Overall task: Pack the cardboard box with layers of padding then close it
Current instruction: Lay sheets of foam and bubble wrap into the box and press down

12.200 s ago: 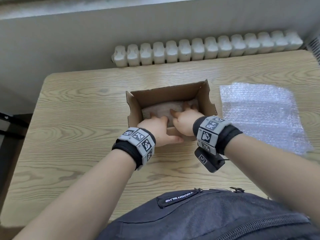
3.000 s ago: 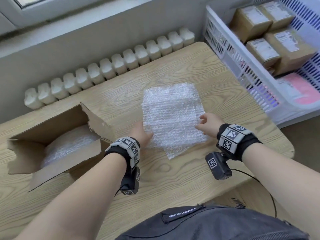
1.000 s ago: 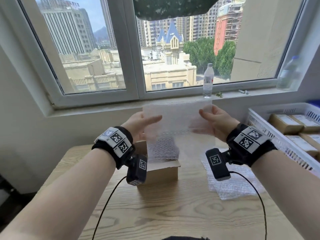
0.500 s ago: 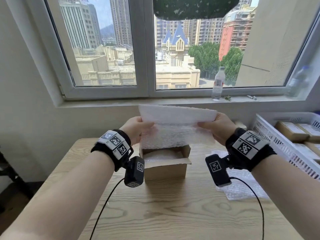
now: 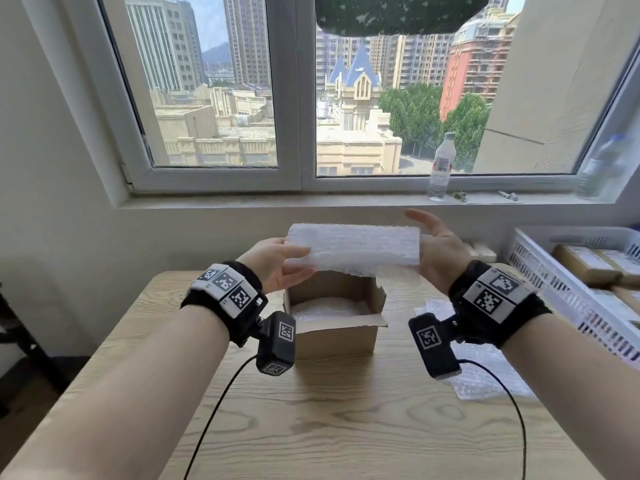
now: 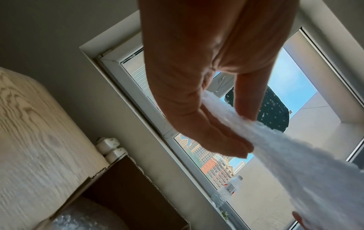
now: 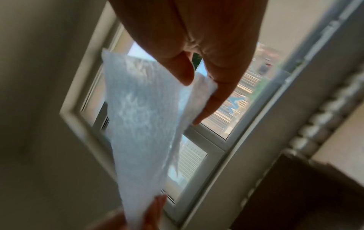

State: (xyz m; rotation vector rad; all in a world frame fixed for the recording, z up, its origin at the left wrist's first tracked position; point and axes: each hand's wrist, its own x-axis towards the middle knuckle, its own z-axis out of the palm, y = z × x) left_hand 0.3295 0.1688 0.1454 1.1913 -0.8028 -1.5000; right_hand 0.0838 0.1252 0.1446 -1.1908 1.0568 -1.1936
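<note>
I hold a folded sheet of bubble wrap (image 5: 353, 247) level in the air, just above the open cardboard box (image 5: 336, 337). My left hand (image 5: 304, 263) pinches its left end, thumb on top and fingers beneath, as the left wrist view shows with the left hand (image 6: 242, 132) on the sheet (image 6: 295, 171). My right hand (image 5: 424, 244) holds the right end; in the right wrist view the right hand (image 7: 197, 99) has its thumb and straight fingers on either side of the sheet (image 7: 141, 124). Bubble-wrap padding (image 5: 329, 306) lies inside the box.
The box stands mid-table on the wooden table (image 5: 346, 427). Another bubble wrap sheet (image 5: 485, 372) lies flat to its right. A white plastic basket (image 5: 540, 271) with small cartons stands at the far right. A water bottle (image 5: 440, 168) is on the windowsill.
The hanging part of the sheet has been folded up, so it is now a compact band. Both hands have come down a little over the box, and the right fingers have straightened.
</note>
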